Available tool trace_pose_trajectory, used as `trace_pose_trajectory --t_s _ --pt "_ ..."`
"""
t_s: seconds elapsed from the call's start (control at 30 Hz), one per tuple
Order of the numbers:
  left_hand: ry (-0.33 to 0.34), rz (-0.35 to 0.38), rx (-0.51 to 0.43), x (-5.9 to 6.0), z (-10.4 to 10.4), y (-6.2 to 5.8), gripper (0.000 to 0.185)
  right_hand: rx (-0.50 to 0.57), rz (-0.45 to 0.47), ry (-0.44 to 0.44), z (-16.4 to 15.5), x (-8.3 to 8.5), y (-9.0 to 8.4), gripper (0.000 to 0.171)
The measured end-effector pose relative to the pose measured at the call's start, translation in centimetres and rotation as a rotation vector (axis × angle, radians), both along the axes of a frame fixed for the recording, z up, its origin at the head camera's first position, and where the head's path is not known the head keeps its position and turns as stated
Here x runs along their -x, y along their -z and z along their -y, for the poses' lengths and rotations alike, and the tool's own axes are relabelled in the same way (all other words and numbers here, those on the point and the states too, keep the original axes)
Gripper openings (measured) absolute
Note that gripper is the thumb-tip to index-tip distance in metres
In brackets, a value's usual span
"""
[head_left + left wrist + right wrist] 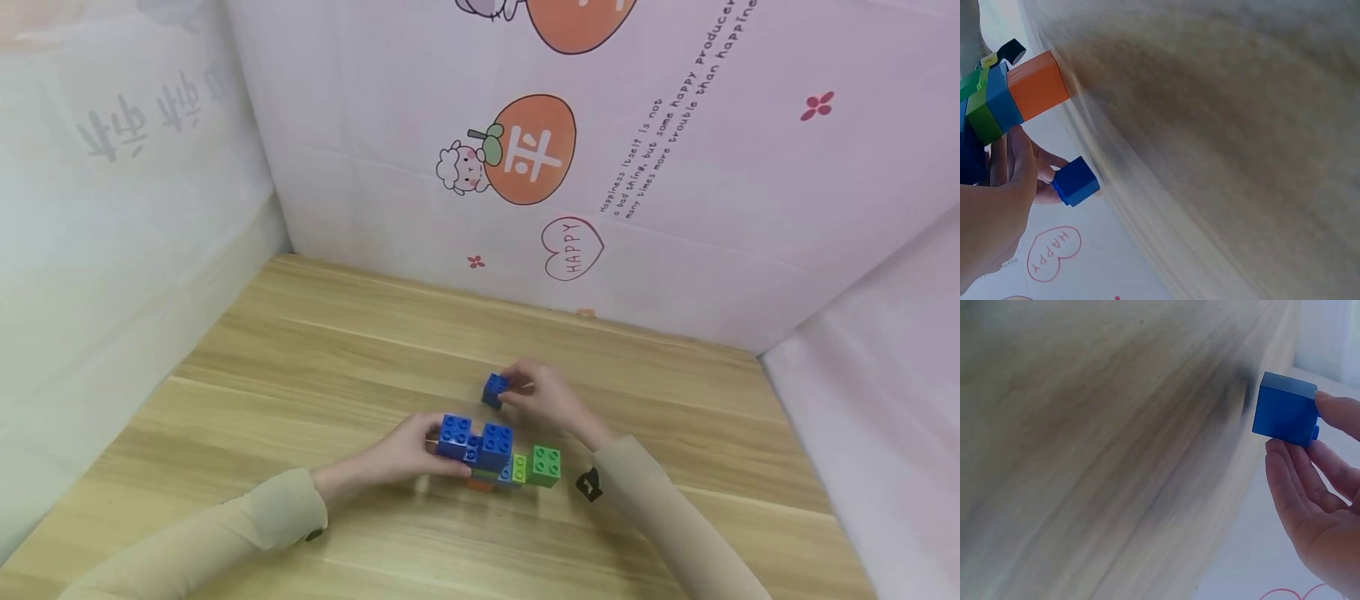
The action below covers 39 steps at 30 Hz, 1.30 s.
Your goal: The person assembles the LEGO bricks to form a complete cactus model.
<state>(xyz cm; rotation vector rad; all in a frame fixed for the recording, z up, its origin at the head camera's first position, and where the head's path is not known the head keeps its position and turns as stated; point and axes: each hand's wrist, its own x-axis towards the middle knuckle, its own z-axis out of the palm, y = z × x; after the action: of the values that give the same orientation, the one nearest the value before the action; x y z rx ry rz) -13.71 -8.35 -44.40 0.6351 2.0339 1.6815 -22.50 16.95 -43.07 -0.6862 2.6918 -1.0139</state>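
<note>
My left hand [410,450] grips the left side of a built block of toy bricks [495,448]. Two blue bricks stand up at its top left, a green brick [545,466] sits at its right end, and an orange brick [1039,85] shows at the bottom in the left wrist view. Just beyond it, my right hand [546,394] pinches a single blue brick [1286,408] between thumb and fingertips. In the right wrist view this brick is turned with its studs toward the thumb side. The left fingertips are partly hidden behind the build.
Under both hands lies a wood-grain tabletop [337,358]. White printed sheets rise as walls at the back [390,167], the left [135,208] and the right [885,400].
</note>
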Motion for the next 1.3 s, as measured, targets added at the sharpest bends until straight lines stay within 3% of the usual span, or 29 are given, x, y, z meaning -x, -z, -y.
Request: trace_pose_trajectory --t_s 0.47,0.7,1.3 --pt "-0.006 -0.013 -0.005 -0.1 0.1 0.0 0.050 0.063 -0.083 -0.023 -0.9 -2.2 -2.0 0.029" --pt "0.000 -0.013 0.001 -0.1 0.2 0.0 0.050 0.083 -0.093 -0.026 -1.1 -3.5 -3.5 0.028" --pt "0.014 -0.047 0.049 0.0 0.2 -0.1 0.052 0.158 -0.240 -0.088 -1.4 -6.1 -7.4 0.031"
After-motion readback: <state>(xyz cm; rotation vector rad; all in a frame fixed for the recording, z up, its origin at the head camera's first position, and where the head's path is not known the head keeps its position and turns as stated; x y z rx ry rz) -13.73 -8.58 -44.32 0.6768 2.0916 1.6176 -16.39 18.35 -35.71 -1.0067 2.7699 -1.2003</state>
